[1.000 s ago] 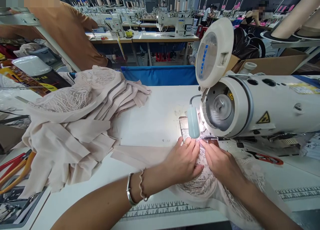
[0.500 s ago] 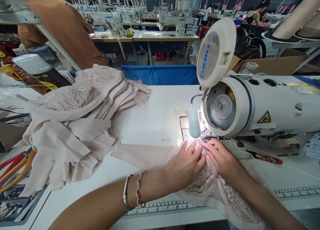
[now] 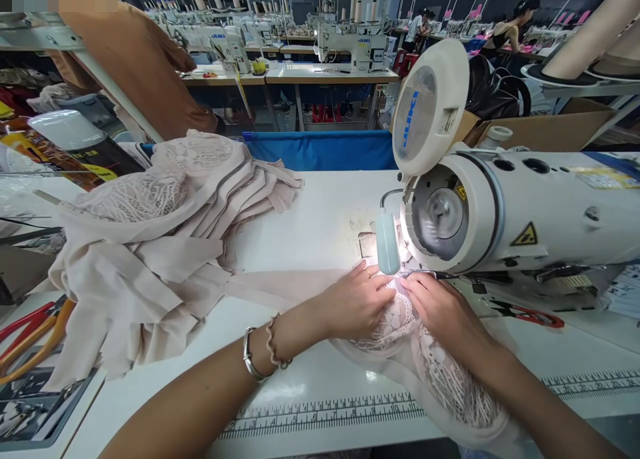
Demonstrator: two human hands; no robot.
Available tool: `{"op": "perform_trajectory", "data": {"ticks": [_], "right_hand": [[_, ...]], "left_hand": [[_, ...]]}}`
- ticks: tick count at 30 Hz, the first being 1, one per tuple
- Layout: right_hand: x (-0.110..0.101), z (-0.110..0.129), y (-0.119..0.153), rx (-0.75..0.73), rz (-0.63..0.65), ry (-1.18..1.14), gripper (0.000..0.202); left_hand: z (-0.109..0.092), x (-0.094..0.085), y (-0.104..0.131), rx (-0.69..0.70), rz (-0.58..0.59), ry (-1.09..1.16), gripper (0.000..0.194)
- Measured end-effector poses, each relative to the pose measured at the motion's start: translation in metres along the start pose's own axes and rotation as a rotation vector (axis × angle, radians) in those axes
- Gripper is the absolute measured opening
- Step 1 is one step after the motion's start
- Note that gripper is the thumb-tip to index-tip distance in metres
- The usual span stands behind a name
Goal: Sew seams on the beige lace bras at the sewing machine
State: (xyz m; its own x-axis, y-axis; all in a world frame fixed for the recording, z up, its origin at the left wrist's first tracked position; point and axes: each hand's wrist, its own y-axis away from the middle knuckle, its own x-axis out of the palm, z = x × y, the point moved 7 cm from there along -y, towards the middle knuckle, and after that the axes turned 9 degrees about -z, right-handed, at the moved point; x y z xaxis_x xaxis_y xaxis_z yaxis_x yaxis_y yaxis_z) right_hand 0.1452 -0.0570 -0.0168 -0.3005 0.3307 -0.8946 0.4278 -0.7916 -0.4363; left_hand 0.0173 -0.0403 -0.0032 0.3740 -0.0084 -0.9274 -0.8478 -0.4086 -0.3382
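Pink lace fabric (image 3: 400,319) lies under both hands at the front of a white sewing machine (image 3: 545,206). My left hand (image 3: 357,300) rests on its left side, fingers spread and pointing at the needle area. Close by on the right, my right hand (image 3: 440,306) has its fingers pressed together on the lace edge beside the needle area. A small lamp (image 3: 388,242) shines just above the fingertips. From under my left hand a plain pale strip (image 3: 280,286) runs left to a heap of pale lace pieces (image 3: 150,259). The needle itself is hidden.
Orange-handled scissors (image 3: 45,339) and a tray of small metal tools (image 3: 30,419) are at the left edge. Red-handled snips (image 3: 535,316) lie right of my hands. A ruler (image 3: 325,412) runs along the front edge. A person in brown (image 3: 135,66) is beyond the table.
My left hand has shifted left and slightly up, uncovering more lace between the hands. The lace has spread flatter, and its plain edge has moved left. My right hand has barely moved.
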Motion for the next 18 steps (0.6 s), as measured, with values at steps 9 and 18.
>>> {"op": "perform_trajectory", "data": {"ticks": [9,18], "right_hand": [[-0.030,0.023,0.050,0.154,-0.186,0.061,0.043],[-0.024,-0.015,0.033,0.164,-0.052,0.098,0.026]], "left_hand": [[-0.037,0.008,0.008,0.202,-0.049,-0.161,0.029],[-0.027,0.009,0.008,0.199,-0.106,-0.033,0.023]]}}
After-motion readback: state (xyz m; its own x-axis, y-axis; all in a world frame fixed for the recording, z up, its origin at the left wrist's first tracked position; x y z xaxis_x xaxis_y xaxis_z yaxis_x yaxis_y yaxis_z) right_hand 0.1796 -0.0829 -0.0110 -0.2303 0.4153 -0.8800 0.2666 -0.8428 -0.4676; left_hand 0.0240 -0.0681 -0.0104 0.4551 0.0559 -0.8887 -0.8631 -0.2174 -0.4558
